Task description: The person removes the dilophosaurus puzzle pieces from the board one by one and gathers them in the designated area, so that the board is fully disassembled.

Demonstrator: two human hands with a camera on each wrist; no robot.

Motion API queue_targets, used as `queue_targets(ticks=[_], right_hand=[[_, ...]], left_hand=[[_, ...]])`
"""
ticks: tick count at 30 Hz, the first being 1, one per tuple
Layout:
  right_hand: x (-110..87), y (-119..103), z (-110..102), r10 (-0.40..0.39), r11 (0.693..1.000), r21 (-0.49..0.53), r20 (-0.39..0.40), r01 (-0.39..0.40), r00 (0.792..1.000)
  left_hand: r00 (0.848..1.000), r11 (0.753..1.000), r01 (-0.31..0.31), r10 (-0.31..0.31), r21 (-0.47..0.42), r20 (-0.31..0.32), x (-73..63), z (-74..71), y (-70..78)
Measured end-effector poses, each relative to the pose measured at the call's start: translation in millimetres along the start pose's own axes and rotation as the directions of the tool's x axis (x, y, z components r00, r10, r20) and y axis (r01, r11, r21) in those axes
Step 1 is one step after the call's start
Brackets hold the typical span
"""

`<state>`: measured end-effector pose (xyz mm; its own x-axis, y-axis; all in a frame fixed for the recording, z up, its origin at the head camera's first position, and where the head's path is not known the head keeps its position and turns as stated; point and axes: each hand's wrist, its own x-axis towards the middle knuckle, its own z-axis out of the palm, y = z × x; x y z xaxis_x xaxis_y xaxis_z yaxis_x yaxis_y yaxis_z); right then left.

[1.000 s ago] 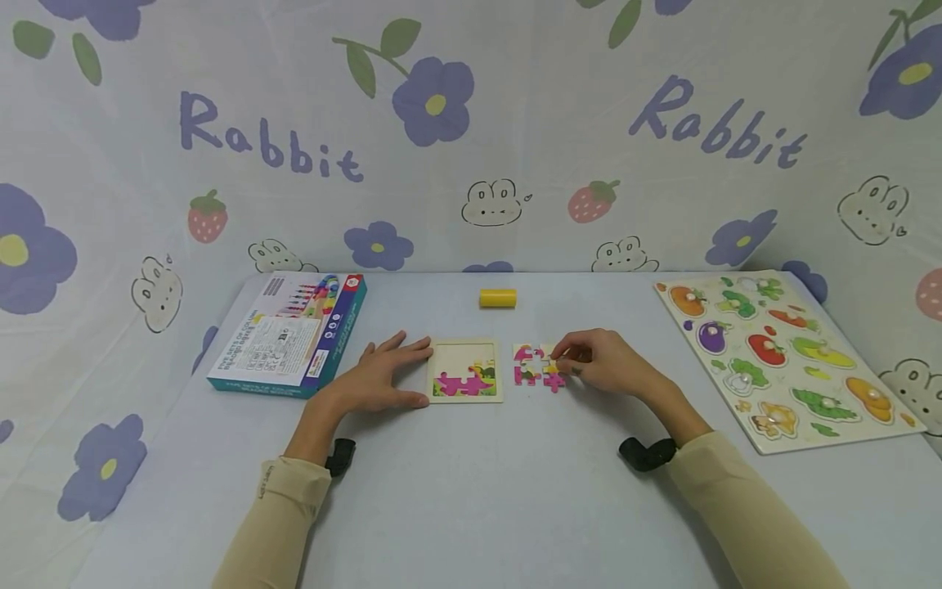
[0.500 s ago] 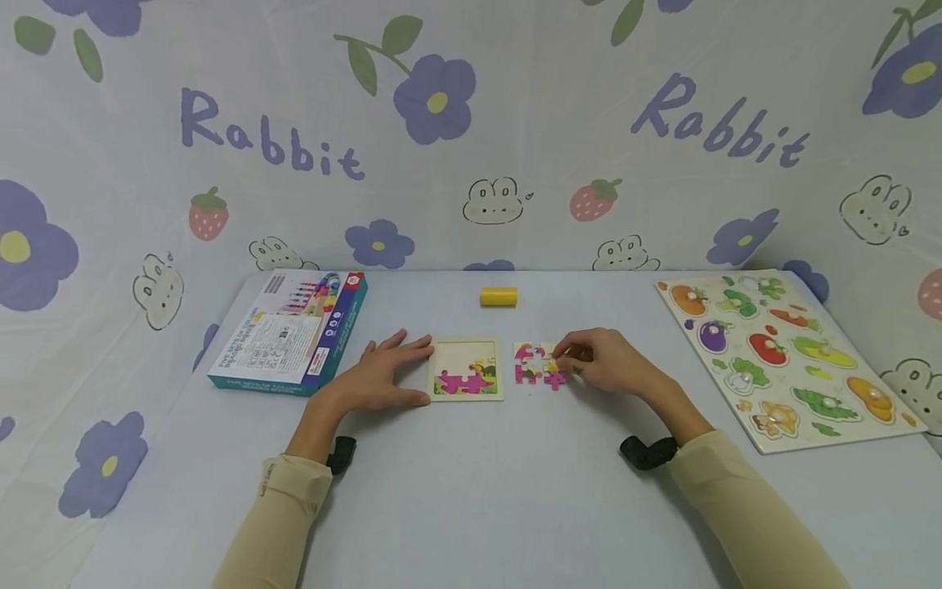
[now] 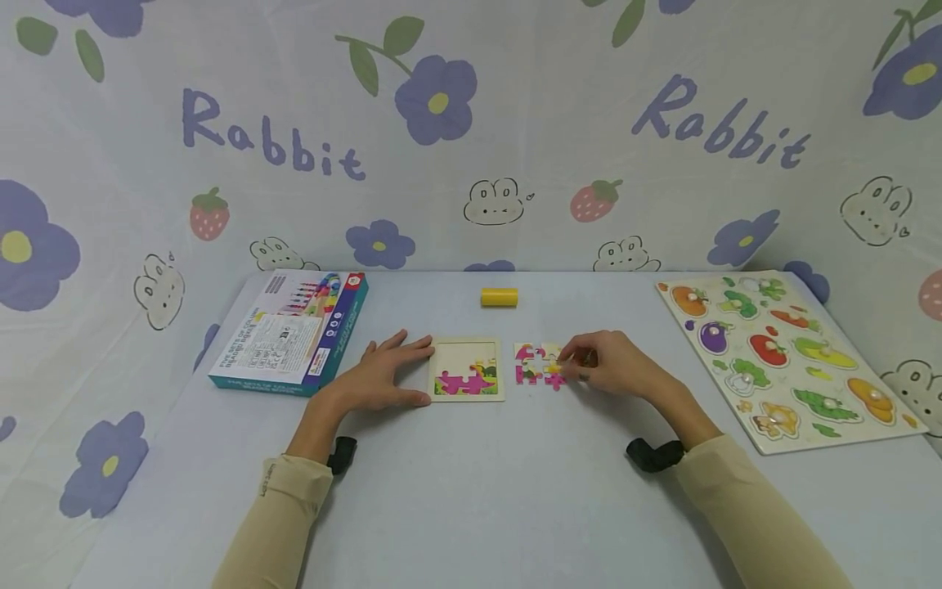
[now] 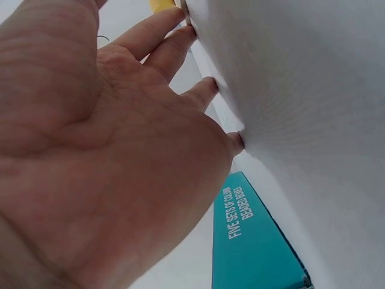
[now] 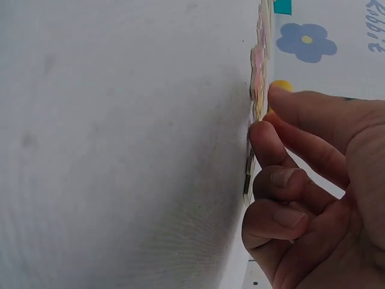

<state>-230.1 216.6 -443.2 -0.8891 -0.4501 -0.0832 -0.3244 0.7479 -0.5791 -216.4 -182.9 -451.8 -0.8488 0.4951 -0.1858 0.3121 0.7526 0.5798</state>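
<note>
A small square wooden puzzle tray (image 3: 468,398) lies mid-table in the head view, with pink and green jigsaw pieces (image 3: 464,384) along its lower part. My left hand (image 3: 377,378) rests at its left edge, fingers spread and thumb at the near corner. The left wrist view shows this palm and the fingertips (image 4: 209,86) down at the table. Right of the tray lie several loose pink and yellow jigsaw pieces (image 3: 527,375). My right hand (image 3: 612,365) pinches at the rightmost of them with thumb and curled fingers (image 5: 269,141), which partly cover it.
A teal-edged toy box (image 3: 290,335) lies at the left. Behind the tray is a yellow cylinder (image 3: 499,297). A vegetable peg board (image 3: 791,360) fills the right side, beyond my right hand. A printed cloth (image 3: 530,123) hangs at the back.
My right hand has shifted slightly to the right at the loose pieces. The left hand and the tray stay in place.
</note>
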Motion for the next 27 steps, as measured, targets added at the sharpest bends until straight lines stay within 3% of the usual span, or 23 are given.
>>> queue_targets(ticks=[18,27], right_hand=[[-1.7,-1.6,1.5,0.024,1.0,0.004,0.036,-0.024,0.999],[1.0,-8.7,3.2,-0.013,1.0,0.028,0.0,0.013,1.0]], left_hand=[[1.0,1.0,0.003,-0.003,-0.001,0.003,-0.8,-0.9,1.5],[1.0,1.0,0.002,-0.002,0.01,0.002,-0.7,-0.7,0.0]])
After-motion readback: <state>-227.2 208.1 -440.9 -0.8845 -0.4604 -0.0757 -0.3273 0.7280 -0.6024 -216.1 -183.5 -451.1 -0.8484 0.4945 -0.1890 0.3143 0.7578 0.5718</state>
